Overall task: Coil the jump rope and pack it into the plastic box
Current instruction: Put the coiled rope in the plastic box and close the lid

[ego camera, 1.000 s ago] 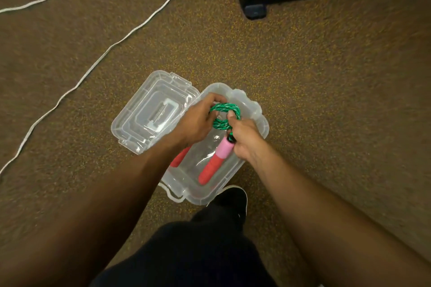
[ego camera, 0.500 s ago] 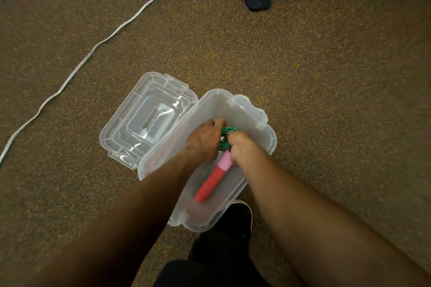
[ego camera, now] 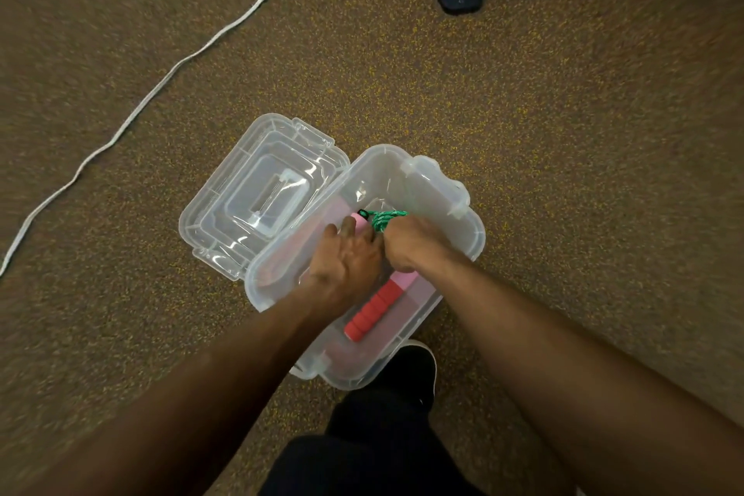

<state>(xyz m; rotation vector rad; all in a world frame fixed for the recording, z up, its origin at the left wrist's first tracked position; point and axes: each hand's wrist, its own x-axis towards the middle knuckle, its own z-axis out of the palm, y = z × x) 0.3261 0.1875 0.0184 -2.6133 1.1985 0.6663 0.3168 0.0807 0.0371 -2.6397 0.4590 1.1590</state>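
Jump rope coil [ego camera: 384, 218] gripped in curled right hand [ego camera: 410, 248], inside plastic box [ego camera: 463, 213]; left hand [ego camera: 346, 258] spread, resting on pink handle tip [ego camera: 356, 222]. Press loops flat beside red handle [ego camera: 374, 308], below rim.

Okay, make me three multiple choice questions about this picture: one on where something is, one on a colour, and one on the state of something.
1. Where does the red handle lie?
A) on the carpet
B) inside the box
C) under the shoe

2. What colour is the rope?
A) green
B) blue
C) yellow

3. How is the lid?
A) clipped shut
B) held up in the air
C) open, lying flat beside the box

Answers:
1 B, the handle rests within the clear walls of the box.
2 A, the bundled strands are plainly green.
3 C, the lid lies spread out against the box's side, leaving the box uncovered.
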